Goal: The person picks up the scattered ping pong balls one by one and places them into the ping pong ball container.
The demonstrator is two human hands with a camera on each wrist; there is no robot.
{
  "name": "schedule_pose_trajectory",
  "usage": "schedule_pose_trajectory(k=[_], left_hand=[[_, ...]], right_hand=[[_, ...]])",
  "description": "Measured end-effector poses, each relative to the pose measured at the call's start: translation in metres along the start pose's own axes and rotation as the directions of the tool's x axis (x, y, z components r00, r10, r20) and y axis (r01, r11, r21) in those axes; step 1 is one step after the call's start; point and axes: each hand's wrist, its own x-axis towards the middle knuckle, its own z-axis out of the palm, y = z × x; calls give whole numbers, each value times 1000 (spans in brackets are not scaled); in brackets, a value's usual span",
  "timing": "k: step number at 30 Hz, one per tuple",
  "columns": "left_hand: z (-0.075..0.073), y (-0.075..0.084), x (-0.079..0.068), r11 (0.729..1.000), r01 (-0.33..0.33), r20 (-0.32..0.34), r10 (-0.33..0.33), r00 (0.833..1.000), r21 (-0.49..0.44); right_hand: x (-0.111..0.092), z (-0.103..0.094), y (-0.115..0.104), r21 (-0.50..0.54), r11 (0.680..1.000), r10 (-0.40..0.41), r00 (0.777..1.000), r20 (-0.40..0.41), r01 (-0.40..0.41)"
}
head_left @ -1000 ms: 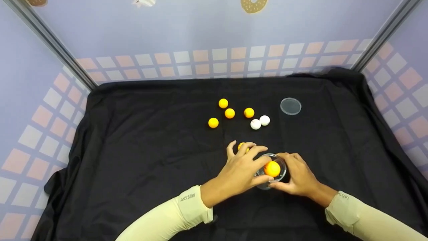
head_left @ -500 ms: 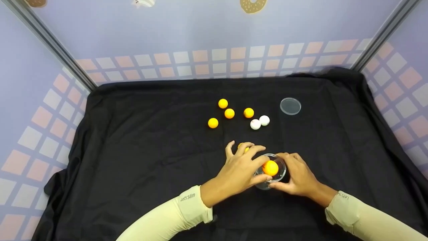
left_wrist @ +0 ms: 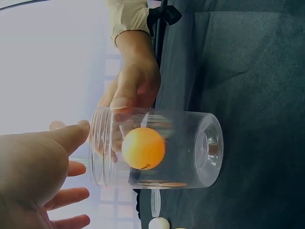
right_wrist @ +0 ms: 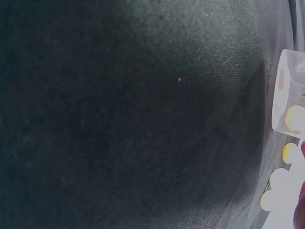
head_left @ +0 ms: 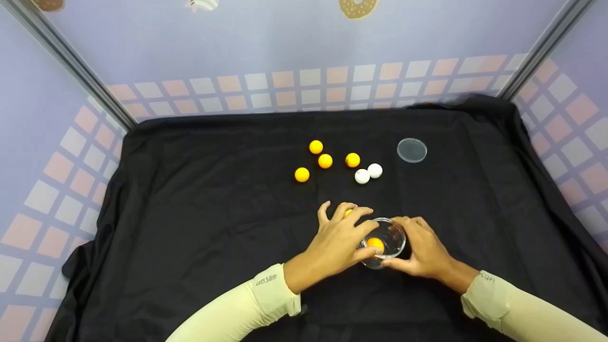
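Observation:
A clear plastic jar (head_left: 392, 242) stands on the black cloth, its mouth facing up. My right hand (head_left: 425, 249) grips the jar's upper side near the rim. Inside the jar an orange ping-pong ball (left_wrist: 144, 148) shows partway between mouth and bottom, apart from any fingers. Over the mouth's left side, my left hand (head_left: 339, 235) has its thumb and fingers spread, with the thumb tip at the rim in the left wrist view. Another orange ball (head_left: 347, 212) is partly hidden behind the left fingers. At the right wrist view's edge the jar (right_wrist: 282, 93) is cut off.
Farther back lie several orange balls (head_left: 325, 161) and two white balls (head_left: 362, 176) side by side. A clear round lid (head_left: 412, 150) lies at the back right. Tiled panel walls (head_left: 304, 85) enclose the cloth-covered table (head_left: 213, 190) on the back and sides.
The orange ball was at the jar's mouth between my left thumb and fingers; it has left them and dropped down inside. My right hand keeps its place on the jar.

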Motion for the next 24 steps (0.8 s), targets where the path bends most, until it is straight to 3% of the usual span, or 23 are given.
schedule_pose_trajectory(k=[16,24], left_hand=[[0,-4,1,1000,11,-14,-11,1000,-21],[-3,-18,8,997,73,-74,-76,994,-34]], right_hand=[[-1,0,1,4,1000,11,1000,11,-11],[-2,0,0,7,1000,27,1000,14,-27]])
